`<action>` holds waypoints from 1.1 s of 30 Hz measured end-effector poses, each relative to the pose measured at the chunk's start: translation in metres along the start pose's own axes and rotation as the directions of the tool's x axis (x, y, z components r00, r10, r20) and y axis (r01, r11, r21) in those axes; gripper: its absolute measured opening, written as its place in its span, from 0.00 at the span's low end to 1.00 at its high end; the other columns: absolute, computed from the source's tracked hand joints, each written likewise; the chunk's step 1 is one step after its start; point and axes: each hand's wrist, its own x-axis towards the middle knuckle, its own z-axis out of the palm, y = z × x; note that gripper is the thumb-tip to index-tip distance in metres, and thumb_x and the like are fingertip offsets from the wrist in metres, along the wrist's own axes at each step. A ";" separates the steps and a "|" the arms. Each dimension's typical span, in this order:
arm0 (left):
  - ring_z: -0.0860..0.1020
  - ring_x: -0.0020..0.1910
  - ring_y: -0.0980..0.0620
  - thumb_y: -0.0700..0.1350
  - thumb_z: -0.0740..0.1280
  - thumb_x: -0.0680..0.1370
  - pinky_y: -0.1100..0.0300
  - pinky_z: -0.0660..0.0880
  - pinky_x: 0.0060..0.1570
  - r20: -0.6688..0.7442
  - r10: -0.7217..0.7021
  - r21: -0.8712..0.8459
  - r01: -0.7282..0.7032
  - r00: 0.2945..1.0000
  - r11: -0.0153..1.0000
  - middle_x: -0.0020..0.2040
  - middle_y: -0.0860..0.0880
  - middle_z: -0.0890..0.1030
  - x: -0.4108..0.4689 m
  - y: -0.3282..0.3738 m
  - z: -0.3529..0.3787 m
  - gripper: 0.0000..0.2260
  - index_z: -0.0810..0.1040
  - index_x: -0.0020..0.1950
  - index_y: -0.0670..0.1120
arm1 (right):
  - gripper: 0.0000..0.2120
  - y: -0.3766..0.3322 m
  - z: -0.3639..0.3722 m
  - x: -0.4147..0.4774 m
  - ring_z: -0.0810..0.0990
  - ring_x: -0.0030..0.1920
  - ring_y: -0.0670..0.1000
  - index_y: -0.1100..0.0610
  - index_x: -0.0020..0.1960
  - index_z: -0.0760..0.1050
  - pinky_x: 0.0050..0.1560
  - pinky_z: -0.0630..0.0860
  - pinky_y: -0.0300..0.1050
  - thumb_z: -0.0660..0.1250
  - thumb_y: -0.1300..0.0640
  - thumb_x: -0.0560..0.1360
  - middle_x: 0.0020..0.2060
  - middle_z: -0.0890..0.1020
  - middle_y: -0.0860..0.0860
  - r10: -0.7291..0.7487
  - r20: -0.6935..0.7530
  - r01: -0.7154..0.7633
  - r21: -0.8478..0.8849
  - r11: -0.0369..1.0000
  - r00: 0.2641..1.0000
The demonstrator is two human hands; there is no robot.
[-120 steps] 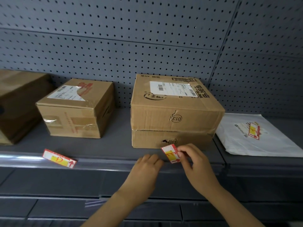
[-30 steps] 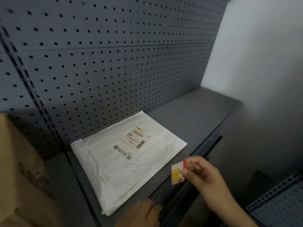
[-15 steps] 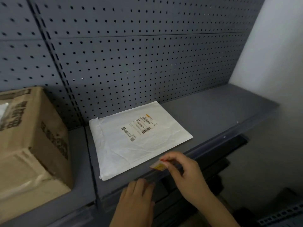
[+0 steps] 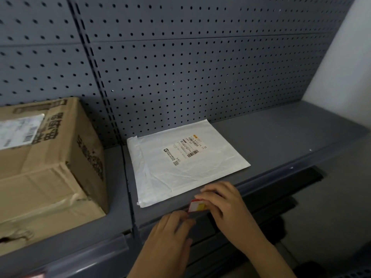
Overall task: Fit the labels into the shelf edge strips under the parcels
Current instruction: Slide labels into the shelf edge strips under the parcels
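Label (image 4: 197, 206) is at the strip (image 4: 267, 177) now, right under the white mailer (image 4: 186, 163); half a second back I had it pinched flat above the shelf (image 4: 281, 133) lip, and a second back it was held upright in the air off the shelf front. From the head view, the only one I have, my right hand (image 4: 224, 205) is closed on the label's right end, fingers curled over its top edge, pressing it down against the front edge. My left hand (image 4: 172, 229) has come up from below and sits just left of the label, fingertips bent against the strip; I cannot tell whether it grips anything or only steadies the channel. The red border and yellow patch show, tilted a little, so I judge the label is not yet seated in the groove. That makes this the third parcel's label going in: the box (image 4: 50, 157) sits on the next bay to the left, its own strip mostly out of frame. Next I would expect to slide the lower edge in and flatten it.
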 end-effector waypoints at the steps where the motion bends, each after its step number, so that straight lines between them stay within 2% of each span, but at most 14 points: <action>1: 0.72 0.49 0.57 0.51 0.60 0.68 0.63 0.77 0.41 0.003 -0.002 0.003 0.002 1.000 1.000 0.54 0.55 0.71 -0.001 -0.001 -0.001 0.17 0.71 0.56 0.54 | 0.13 -0.001 0.001 -0.001 0.71 0.57 0.45 0.49 0.56 0.78 0.56 0.73 0.43 0.68 0.63 0.74 0.52 0.77 0.45 0.002 0.001 -0.002 -0.004 1.000 1.000; 5: 0.71 0.49 0.58 0.51 0.59 0.68 0.64 0.77 0.41 0.032 0.013 -0.017 -0.012 0.999 1.000 0.54 0.56 0.70 -0.002 -0.006 -0.003 0.16 0.70 0.55 0.54 | 0.15 -0.003 0.002 -0.004 0.72 0.55 0.45 0.48 0.56 0.78 0.53 0.75 0.44 0.69 0.62 0.73 0.51 0.77 0.44 0.018 -0.001 -0.018 -0.019 1.000 1.000; 8: 0.71 0.49 0.58 0.52 0.59 0.68 0.66 0.76 0.40 0.038 0.034 -0.035 -0.033 0.999 0.999 0.54 0.56 0.70 -0.003 -0.008 -0.003 0.16 0.71 0.55 0.55 | 0.17 -0.004 0.003 -0.006 0.71 0.58 0.45 0.47 0.59 0.76 0.57 0.73 0.43 0.68 0.61 0.73 0.54 0.77 0.44 0.033 -0.011 -0.033 -0.035 0.999 0.999; 11: 0.72 0.48 0.59 0.52 0.59 0.68 0.66 0.76 0.41 0.026 0.046 -0.043 -0.045 0.999 0.998 0.54 0.57 0.70 -0.001 -0.011 -0.005 0.16 0.71 0.56 0.56 | 0.13 -0.006 0.000 -0.010 0.71 0.60 0.44 0.47 0.61 0.74 0.61 0.69 0.39 0.62 0.54 0.77 0.56 0.76 0.44 0.107 -0.095 -0.107 0.005 0.994 0.990; 15: 0.72 0.47 0.56 0.45 0.63 0.69 0.64 0.76 0.41 -0.048 0.049 -0.054 -0.052 0.998 0.997 0.53 0.54 0.70 0.014 -0.013 -0.005 0.18 0.71 0.59 0.51 | 0.11 0.001 -0.001 -0.025 0.73 0.56 0.43 0.51 0.56 0.77 0.58 0.72 0.42 0.68 0.60 0.74 0.52 0.78 0.46 0.206 -0.214 -0.215 -0.017 0.976 0.955; 17: 0.71 0.47 0.55 0.40 0.67 0.68 0.62 0.76 0.42 -0.075 0.054 -0.081 -0.060 0.996 0.995 0.53 0.53 0.70 0.023 -0.010 0.001 0.21 0.71 0.60 0.48 | 0.12 0.006 -0.001 -0.029 0.74 0.54 0.44 0.51 0.54 0.77 0.56 0.75 0.44 0.71 0.61 0.71 0.50 0.79 0.46 0.204 -0.194 -0.219 -0.057 0.974 0.960; 18: 0.71 0.46 0.55 0.39 0.66 0.69 0.62 0.75 0.44 -0.097 0.061 -0.087 -0.069 0.993 0.994 0.52 0.52 0.70 0.027 -0.008 0.006 0.20 0.71 0.60 0.48 | 0.12 0.007 -0.001 -0.030 0.74 0.53 0.44 0.51 0.53 0.77 0.56 0.75 0.44 0.71 0.61 0.71 0.50 0.79 0.46 0.193 -0.174 -0.209 -0.077 0.975 0.966; 21: 0.72 0.43 0.54 0.36 0.62 0.68 0.62 0.72 0.41 -0.124 0.054 -0.109 -0.068 0.991 0.992 0.49 0.53 0.69 0.031 -0.003 0.018 0.18 0.71 0.57 0.49 | 0.10 0.009 -0.003 -0.025 0.74 0.50 0.43 0.51 0.51 0.77 0.52 0.74 0.41 0.71 0.59 0.72 0.47 0.78 0.45 0.171 -0.137 -0.186 -0.104 0.977 0.976; 25: 0.73 0.37 0.54 0.29 0.75 0.56 0.61 0.75 0.29 -0.072 -0.025 -0.112 0.017 0.997 0.994 0.43 0.52 0.74 0.034 0.000 0.025 0.28 0.76 0.50 0.51 | 0.07 0.014 -0.010 -0.018 0.72 0.46 0.45 0.52 0.47 0.77 0.45 0.73 0.41 0.72 0.61 0.71 0.45 0.77 0.46 0.146 -0.100 -0.163 -0.196 0.967 0.984; 28: 0.76 0.28 0.51 0.30 0.78 0.49 0.62 0.71 0.22 -0.072 -0.104 -0.025 0.102 0.992 0.994 0.34 0.51 0.77 0.034 0.006 0.020 0.24 0.81 0.40 0.49 | 0.07 0.013 -0.012 -0.015 0.72 0.46 0.45 0.51 0.46 0.77 0.44 0.73 0.40 0.71 0.61 0.71 0.45 0.77 0.46 0.131 -0.091 -0.148 -0.212 0.966 0.987; 30: 0.76 0.26 0.50 0.31 0.78 0.47 0.62 0.68 0.26 -0.085 -0.111 0.051 0.115 0.990 0.992 0.31 0.50 0.77 0.030 0.007 0.019 0.21 0.81 0.35 0.48 | 0.09 0.008 -0.006 -0.016 0.73 0.46 0.46 0.52 0.47 0.78 0.43 0.74 0.41 0.72 0.63 0.71 0.45 0.77 0.47 0.106 -0.076 -0.119 -0.205 0.971 0.992; 33: 0.74 0.31 0.48 0.31 0.77 0.46 0.62 0.67 0.30 -0.064 -0.092 0.114 0.099 0.994 0.989 0.33 0.47 0.77 0.022 0.004 0.025 0.22 0.81 0.35 0.45 | 0.10 0.003 0.001 -0.021 0.74 0.47 0.46 0.54 0.49 0.79 0.44 0.75 0.41 0.71 0.65 0.71 0.46 0.78 0.48 0.117 -0.093 -0.129 -0.147 0.981 0.989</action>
